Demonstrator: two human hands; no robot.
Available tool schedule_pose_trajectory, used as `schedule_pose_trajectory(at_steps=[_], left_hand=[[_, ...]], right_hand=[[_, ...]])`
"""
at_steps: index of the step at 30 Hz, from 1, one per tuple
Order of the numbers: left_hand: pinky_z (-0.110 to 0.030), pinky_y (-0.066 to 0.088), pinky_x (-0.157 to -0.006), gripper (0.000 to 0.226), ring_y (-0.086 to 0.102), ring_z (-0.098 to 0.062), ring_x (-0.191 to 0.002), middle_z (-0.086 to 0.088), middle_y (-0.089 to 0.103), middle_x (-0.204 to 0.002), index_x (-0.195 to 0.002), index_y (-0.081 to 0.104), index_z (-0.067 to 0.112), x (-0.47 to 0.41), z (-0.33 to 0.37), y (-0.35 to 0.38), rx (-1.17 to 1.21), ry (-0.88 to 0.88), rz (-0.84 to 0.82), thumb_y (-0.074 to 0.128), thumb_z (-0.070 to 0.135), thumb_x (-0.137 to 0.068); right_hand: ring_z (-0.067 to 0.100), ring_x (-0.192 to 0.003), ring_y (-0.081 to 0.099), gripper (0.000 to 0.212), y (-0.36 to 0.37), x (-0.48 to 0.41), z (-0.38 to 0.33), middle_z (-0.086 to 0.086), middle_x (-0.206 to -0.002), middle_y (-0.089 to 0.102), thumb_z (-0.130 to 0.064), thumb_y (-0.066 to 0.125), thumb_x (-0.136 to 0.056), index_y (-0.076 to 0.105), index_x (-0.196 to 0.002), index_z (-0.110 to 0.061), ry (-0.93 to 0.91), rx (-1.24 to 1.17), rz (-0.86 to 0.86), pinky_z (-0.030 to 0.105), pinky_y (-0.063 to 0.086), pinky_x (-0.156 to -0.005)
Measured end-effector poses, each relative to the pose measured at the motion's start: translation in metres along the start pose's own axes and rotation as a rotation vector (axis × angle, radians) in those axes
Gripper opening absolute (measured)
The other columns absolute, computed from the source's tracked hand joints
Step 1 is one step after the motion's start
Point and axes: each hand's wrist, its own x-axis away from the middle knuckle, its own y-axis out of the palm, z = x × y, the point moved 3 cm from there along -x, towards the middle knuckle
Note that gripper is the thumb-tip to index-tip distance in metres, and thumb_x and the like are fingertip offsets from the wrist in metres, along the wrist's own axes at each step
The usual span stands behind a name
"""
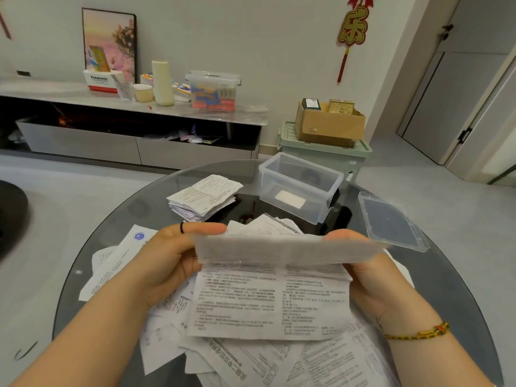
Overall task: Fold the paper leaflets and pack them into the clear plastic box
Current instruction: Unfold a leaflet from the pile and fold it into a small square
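Leaflet (268, 297) pinched by both hands (167, 255) (360, 263) mid-fold; blurred top flap could crease crooked, then fit box (300, 187) badly.

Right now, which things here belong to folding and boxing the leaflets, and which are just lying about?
Job: leaflet held by left hand and right hand; folded stack; loose pile; clear plastic box; its lid.

Lying about: cardboard carton, green bin, shelf clutter, framed picture.

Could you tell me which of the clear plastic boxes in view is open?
The clear plastic box on the glass table is open, its lid lying beside it; the box on the shelf has its lid on.
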Motion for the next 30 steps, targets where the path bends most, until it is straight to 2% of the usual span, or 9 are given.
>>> schedule_pose_trajectory(at_steps=[5, 9, 12, 14, 18, 22, 27, 28, 30], left_hand=[[-0.018, 0.052, -0.045, 0.026, 0.068, -0.012, -0.053, -0.006, 0.071, -0.063, -0.067, 0.070, 0.006, -0.001, -0.001, 0.001, -0.011, -0.002, 0.036, 0.050, 0.007, -0.083], [-0.018, 0.054, -0.051, 0.023, 0.069, -0.011, -0.058, 0.002, 0.073, -0.069, -0.083, 0.066, 0.017, -0.004, -0.006, -0.001, -0.150, 0.036, 0.065, 0.057, -0.003, -0.081], [-0.023, 0.057, -0.055, 0.032, 0.071, -0.015, -0.066, 0.000, 0.073, -0.082, -0.091, 0.064, 0.022, -0.005, -0.008, -0.001, -0.152, 0.061, 0.087, 0.058, -0.007, -0.079], [-0.022, 0.056, -0.053, 0.032, 0.071, -0.014, -0.067, 0.000, 0.074, -0.082, -0.093, 0.063, 0.022, -0.005, -0.007, -0.001, -0.104, 0.086, 0.110, 0.057, -0.007, -0.080], [-0.020, 0.056, -0.052, 0.028, 0.069, -0.008, -0.060, 0.003, 0.073, -0.070, -0.091, 0.061, 0.018, -0.005, -0.004, 0.000, 0.049, 0.109, 0.157, 0.049, -0.007, -0.085], [-0.021, 0.057, -0.054, 0.024, 0.068, -0.009, -0.059, 0.003, 0.072, -0.066, -0.089, 0.059, 0.015, -0.003, -0.009, 0.008, 0.151, 0.099, 0.187, 0.047, -0.006, -0.087], [-0.030, 0.055, -0.066, 0.016, 0.065, -0.018, -0.070, -0.007, 0.068, -0.079, -0.086, 0.059, 0.011, -0.001, -0.015, 0.018, 0.066, 0.102, 0.145, 0.051, -0.003, -0.085], [-0.028, 0.057, -0.062, 0.015, 0.066, -0.016, -0.067, -0.005, 0.070, -0.076, -0.086, 0.059, 0.010, -0.001, -0.015, 0.019, 0.056, 0.091, 0.097, 0.051, -0.002, -0.085], [-0.021, 0.055, -0.051, 0.013, 0.065, -0.011, -0.057, -0.002, 0.069, -0.067, -0.085, 0.061, 0.011, 0.000, -0.011, 0.019, 0.023, 0.050, 0.013, 0.051, 0.003, -0.082]], right_hand=[[0.016, -0.048, 0.065, 0.030, -0.006, 0.000, 0.002, 0.008, -0.059, 0.068, 0.009, 0.052, -0.080, 0.064, -0.060, -0.010, 0.009, 0.032, 0.064, 0.022, 0.054, -0.043], [0.013, -0.057, 0.067, 0.023, -0.006, -0.003, 0.004, 0.002, -0.067, 0.072, 0.005, 0.053, -0.081, 0.065, -0.085, -0.014, -0.045, 0.018, 0.044, 0.024, 0.056, -0.053], [0.020, -0.070, 0.068, 0.018, -0.008, -0.005, 0.005, 0.005, -0.077, 0.073, -0.013, 0.052, -0.088, 0.069, -0.091, -0.016, -0.018, -0.020, 0.038, 0.033, 0.055, -0.065], [0.023, -0.076, 0.070, 0.037, -0.010, -0.008, 0.007, 0.011, -0.084, 0.073, -0.033, 0.045, -0.089, 0.075, -0.081, -0.013, 0.014, -0.109, -0.027, 0.034, 0.058, -0.063], [0.026, -0.082, 0.071, 0.060, -0.004, -0.006, 0.009, 0.015, -0.092, 0.072, -0.060, 0.076, -0.047, 0.076, -0.084, -0.014, -0.008, -0.168, -0.200, 0.041, 0.059, -0.068], [0.025, -0.088, 0.069, 0.064, 0.000, -0.007, 0.014, 0.013, -0.101, 0.071, -0.046, 0.088, -0.038, 0.074, -0.094, -0.018, -0.057, -0.137, -0.338, 0.043, 0.054, -0.079], [0.025, -0.073, 0.071, 0.060, -0.002, -0.008, 0.015, 0.013, -0.086, 0.073, -0.037, 0.091, -0.027, 0.075, -0.081, -0.014, -0.067, -0.078, -0.196, 0.037, 0.059, -0.060], [0.024, -0.069, 0.071, 0.055, -0.004, -0.008, 0.014, 0.012, -0.083, 0.074, -0.035, 0.089, -0.033, 0.075, -0.082, -0.013, -0.066, -0.053, -0.147, 0.038, 0.058, -0.059], [0.021, -0.064, 0.069, 0.028, -0.008, -0.009, 0.012, 0.009, -0.079, 0.074, -0.019, 0.074, -0.065, 0.069, -0.091, -0.011, -0.049, -0.024, -0.059, 0.035, 0.056, -0.056]])
